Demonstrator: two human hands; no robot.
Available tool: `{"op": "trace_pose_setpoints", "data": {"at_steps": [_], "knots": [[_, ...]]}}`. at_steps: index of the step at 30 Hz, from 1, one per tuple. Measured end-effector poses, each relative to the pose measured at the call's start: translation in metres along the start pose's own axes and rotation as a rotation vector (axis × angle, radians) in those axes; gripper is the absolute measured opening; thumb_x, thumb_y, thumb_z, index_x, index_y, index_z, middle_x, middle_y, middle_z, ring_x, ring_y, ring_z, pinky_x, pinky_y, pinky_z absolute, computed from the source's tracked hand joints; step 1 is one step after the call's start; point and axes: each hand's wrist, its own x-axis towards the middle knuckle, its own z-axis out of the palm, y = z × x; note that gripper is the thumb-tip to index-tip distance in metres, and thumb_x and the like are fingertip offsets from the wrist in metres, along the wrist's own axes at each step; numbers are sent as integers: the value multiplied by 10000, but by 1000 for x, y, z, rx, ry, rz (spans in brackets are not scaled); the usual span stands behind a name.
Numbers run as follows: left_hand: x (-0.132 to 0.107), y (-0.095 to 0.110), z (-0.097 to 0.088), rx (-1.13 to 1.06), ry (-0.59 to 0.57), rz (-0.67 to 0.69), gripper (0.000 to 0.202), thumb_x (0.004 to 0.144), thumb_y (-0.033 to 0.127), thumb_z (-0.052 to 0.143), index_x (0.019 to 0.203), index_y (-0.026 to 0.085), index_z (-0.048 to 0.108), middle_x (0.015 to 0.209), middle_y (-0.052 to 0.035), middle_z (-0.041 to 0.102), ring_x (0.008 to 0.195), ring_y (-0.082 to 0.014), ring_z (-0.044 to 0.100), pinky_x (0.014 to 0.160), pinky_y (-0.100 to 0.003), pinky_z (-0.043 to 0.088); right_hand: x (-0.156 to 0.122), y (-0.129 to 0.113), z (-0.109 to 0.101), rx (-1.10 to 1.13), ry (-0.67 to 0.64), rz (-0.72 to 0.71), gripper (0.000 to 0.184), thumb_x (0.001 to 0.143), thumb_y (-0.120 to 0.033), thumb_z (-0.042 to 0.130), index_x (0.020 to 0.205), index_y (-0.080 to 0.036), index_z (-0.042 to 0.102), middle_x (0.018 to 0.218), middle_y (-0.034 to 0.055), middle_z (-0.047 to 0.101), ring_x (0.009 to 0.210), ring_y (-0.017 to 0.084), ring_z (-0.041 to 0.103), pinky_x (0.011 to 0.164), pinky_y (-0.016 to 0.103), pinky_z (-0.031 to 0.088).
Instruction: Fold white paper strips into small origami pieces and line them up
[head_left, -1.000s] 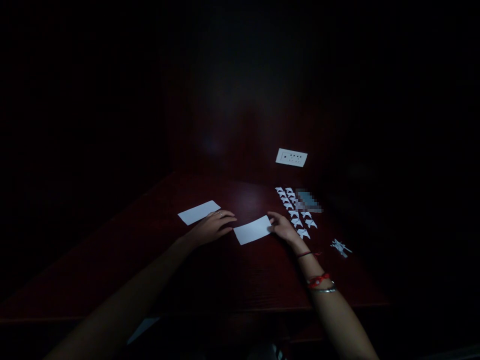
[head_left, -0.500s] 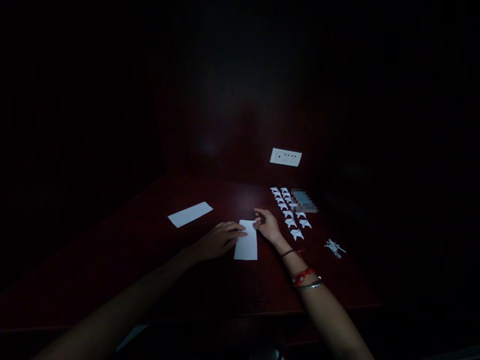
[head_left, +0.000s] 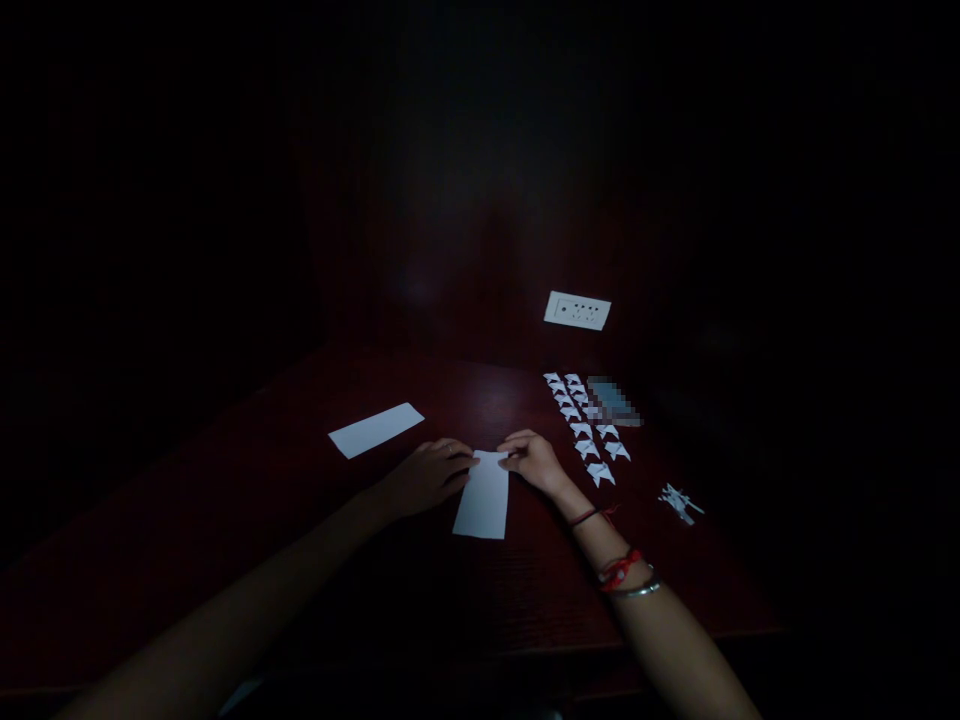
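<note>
A white sheet of paper lies on the dark red table in front of me, its far edge between my two hands. My left hand, with a ring on one finger, pinches the sheet's far left corner. At the far right corner, my right hand has thumb and fingers closed on the paper. Red and dark cords and a silver bangle circle the right wrist and forearm. Whether the far edge is folded over is too small to tell.
Another white sheet lies to the left. Two rows of folded white paper pieces are on the right, beside a blurred flat object. Thin paper scraps lie nearer. A socket panel is on the wall behind.
The paper has come slightly nearer and to the left, now slanted. My right hand has come down onto its far right corner; my left hand has shifted to the far left corner.
</note>
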Motion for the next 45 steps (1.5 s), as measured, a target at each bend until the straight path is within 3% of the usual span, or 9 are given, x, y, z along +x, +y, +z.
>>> {"op": "trace_pose_setpoints", "data": {"at_steps": [4, 9, 15, 22, 28, 36, 45], "knots": [[0, -4, 3, 11, -8, 16, 301, 832, 341, 332, 1108, 259, 418, 1179, -8, 398, 1081, -188, 324, 839, -327, 277, -2, -4, 3, 74, 86, -17, 364, 504, -99, 616, 866, -136, 598, 1029, 70, 440, 686, 87, 540, 618, 209, 477], [1, -6, 6, 21, -31, 15, 331, 823, 379, 334, 1127, 260, 390, 1168, -9, 417, 1074, -203, 332, 840, -351, 266, -3, -4, 2, 23, 74, -54, 187, 547, -143, 610, 731, -111, 625, 1057, 79, 417, 643, 74, 546, 636, 216, 479], [1, -2, 0, 8, -39, 22, 310, 824, 363, 334, 1094, 230, 407, 1127, -24, 435, 1028, -195, 364, 813, -332, 289, -6, -8, 0, -136, 89, -175, 126, 618, -139, 557, 710, -149, 643, 910, 49, 524, 790, 112, 527, 686, 217, 449], [-2, -5, -6, -12, -40, 54, 303, 833, 309, 314, 1112, 227, 399, 1115, -26, 428, 998, -185, 377, 825, -318, 282, -12, -20, -2, -222, -97, -317, 205, 663, -112, 490, 807, -168, 626, 762, 21, 590, 665, 97, 538, 616, 205, 442], [0, -7, -6, -17, -44, 56, 294, 832, 257, 308, 1107, 230, 407, 1101, -24, 440, 989, -178, 383, 811, -302, 294, -12, -18, -2, -273, -44, -325, 256, 643, -72, 479, 826, -173, 627, 959, 42, 546, 787, 117, 537, 686, 232, 453], [-5, -13, -10, -55, -79, 70, 333, 811, 196, 328, 1139, 232, 372, 1144, -8, 422, 1022, -173, 360, 857, -309, 268, -18, -25, -8, -403, -278, -502, 256, 701, -92, 461, 886, -181, 613, 926, 25, 595, 833, 121, 545, 774, 233, 415], [-6, -15, -13, -85, -90, 68, 349, 790, 179, 353, 1132, 236, 395, 1158, -11, 416, 1047, -167, 359, 866, -300, 275, -19, -25, -13, -467, -384, -581, 298, 713, -70, 446, 954, -176, 586, 1008, 41, 568, 916, 131, 524, 827, 249, 397]]}}
